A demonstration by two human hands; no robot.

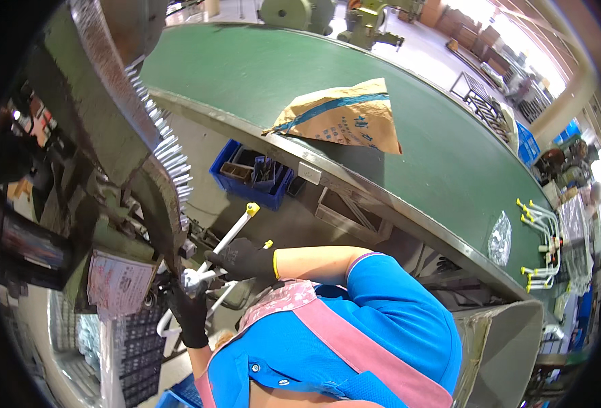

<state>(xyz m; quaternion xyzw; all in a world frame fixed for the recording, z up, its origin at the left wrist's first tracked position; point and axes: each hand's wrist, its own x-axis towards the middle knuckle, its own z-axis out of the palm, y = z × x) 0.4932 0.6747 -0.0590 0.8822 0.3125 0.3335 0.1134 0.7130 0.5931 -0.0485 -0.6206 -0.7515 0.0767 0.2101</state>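
My right hand point(242, 261), in a black glove, is closed round a white tubular frame point(231, 230) with yellow end caps. My left hand point(190, 314), gloved in black too, grips the same frame from below, close to a metal joint point(192, 279); its fingertips are partly hidden. The joint sits against the lower end of a dark, worn machine point(127, 139). Along the machine's curved track point(152, 173), many metal pins point(168, 156) stand in a row, leading down toward my hands. A bent white tube of the frame extends below my left hand.
A green-topped bench point(443, 173) curves across, bearing a brown paper sack point(344, 119), a clear plastic bag point(499, 239) and several white tube frames point(543, 238) with yellow caps. Underneath are a blue bin point(266, 197) and a wooden box point(346, 217). Black crates point(140, 353) stand lower left.
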